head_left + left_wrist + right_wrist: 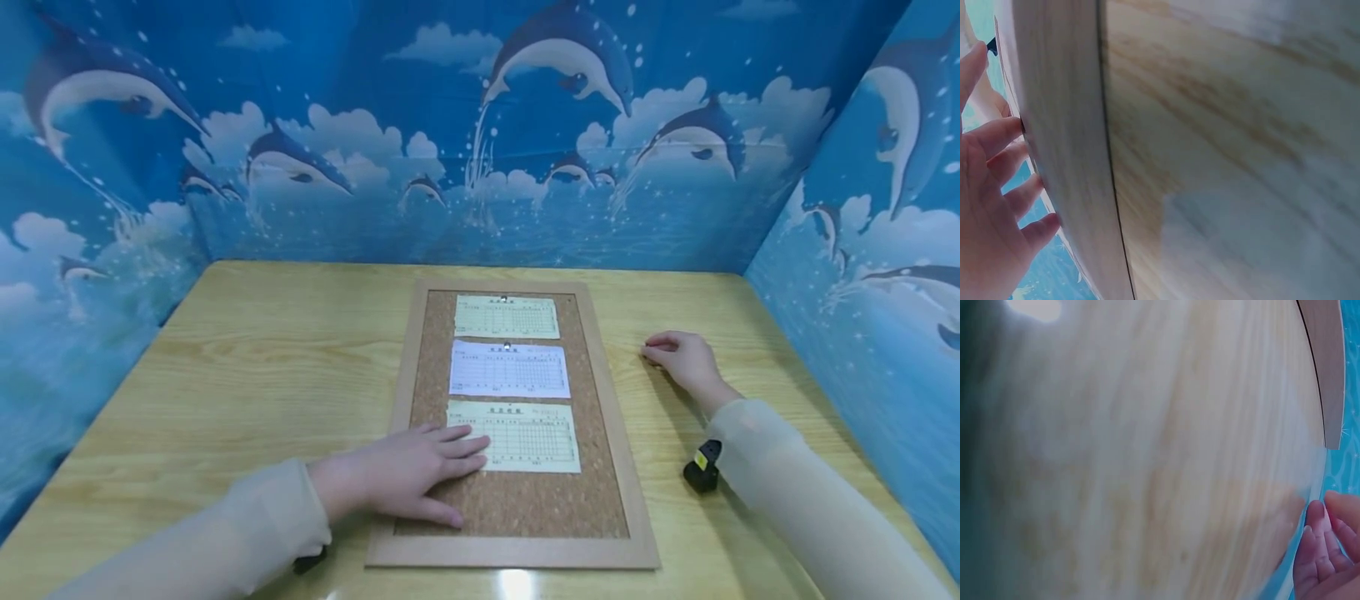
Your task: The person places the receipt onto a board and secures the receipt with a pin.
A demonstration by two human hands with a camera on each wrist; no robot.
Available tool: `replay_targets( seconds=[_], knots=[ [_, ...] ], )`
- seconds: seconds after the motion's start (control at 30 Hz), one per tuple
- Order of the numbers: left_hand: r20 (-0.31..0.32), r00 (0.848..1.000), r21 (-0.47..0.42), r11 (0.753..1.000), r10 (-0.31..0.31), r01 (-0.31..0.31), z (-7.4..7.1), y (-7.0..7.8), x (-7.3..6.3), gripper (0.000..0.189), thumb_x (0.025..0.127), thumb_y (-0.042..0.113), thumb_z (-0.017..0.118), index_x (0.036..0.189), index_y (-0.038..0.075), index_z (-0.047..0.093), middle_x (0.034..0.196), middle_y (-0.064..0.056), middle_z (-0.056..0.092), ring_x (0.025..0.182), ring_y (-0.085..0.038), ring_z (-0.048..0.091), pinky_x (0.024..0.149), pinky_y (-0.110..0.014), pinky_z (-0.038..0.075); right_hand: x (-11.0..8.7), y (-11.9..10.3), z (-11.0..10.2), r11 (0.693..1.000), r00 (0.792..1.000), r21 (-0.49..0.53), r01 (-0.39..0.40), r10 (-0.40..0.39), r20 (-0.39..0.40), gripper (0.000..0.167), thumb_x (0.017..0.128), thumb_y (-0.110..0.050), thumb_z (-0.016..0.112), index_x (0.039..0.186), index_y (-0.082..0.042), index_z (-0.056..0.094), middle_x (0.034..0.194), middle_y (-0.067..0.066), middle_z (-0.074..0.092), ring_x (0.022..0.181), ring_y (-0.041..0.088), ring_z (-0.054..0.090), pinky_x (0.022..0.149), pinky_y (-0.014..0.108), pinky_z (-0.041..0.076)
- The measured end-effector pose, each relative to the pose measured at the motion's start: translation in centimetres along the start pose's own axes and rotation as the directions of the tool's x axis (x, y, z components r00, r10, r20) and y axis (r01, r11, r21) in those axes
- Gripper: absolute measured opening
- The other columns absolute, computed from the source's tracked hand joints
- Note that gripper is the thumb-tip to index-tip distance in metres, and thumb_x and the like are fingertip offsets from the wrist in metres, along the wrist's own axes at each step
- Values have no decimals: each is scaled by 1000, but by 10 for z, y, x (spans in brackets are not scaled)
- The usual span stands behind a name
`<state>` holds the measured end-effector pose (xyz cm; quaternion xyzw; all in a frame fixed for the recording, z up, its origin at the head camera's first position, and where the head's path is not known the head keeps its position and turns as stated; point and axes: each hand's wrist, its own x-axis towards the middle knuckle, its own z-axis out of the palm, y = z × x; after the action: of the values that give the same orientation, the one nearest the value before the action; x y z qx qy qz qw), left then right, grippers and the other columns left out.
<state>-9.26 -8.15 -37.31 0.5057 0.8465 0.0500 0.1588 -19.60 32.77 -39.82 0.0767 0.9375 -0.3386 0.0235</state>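
Observation:
A wood-framed cork board (pixel 517 508) lies on the table with three printed paper slips in a column. The top slip (pixel 506 318) is pale green and the middle slip (pixel 510 369) pale purple; each has a small shiny pin at its upper edge. My left hand (pixel 416 467) rests with spread, straight fingers over the left part of the lower pale green slip (pixel 536 442), its thumb on the cork. Right of the board, my right hand (pixel 686 362) is low over the table, thumb and forefinger drawn close together; I cannot tell whether anything small is between them.
The yellow wood-grain table (pixel 285 358) extends on both sides of the board. A blue dolphin-print cloth (pixel 360 217) hangs behind it and along the sides. A black wrist device (pixel 702 467) sits below the right cuff.

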Motion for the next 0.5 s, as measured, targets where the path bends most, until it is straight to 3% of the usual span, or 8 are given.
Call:
replay_targets(
  seconds=[0.27,0.5],
  knots=[
    [-16,1000,-3,1000,5,-5,2,-1,-1,77,87,65,43,144,13,36,153,-2,21,138,-28,21,106,-51,22,-2,-4,1,997,997,-1,82,-82,-2,28,92,-17,60,109,5,62,102,21,64,89,28,61,73,33,48],
    [-27,1000,4,1000,15,-15,2,0,1,77,86,64,44,144,13,36,152,-3,21,138,-29,21,106,-51,22,0,-5,1,997,997,8,81,-81,5,29,93,-19,59,112,2,62,105,19,64,90,26,59,71,29,47]
  ],
)
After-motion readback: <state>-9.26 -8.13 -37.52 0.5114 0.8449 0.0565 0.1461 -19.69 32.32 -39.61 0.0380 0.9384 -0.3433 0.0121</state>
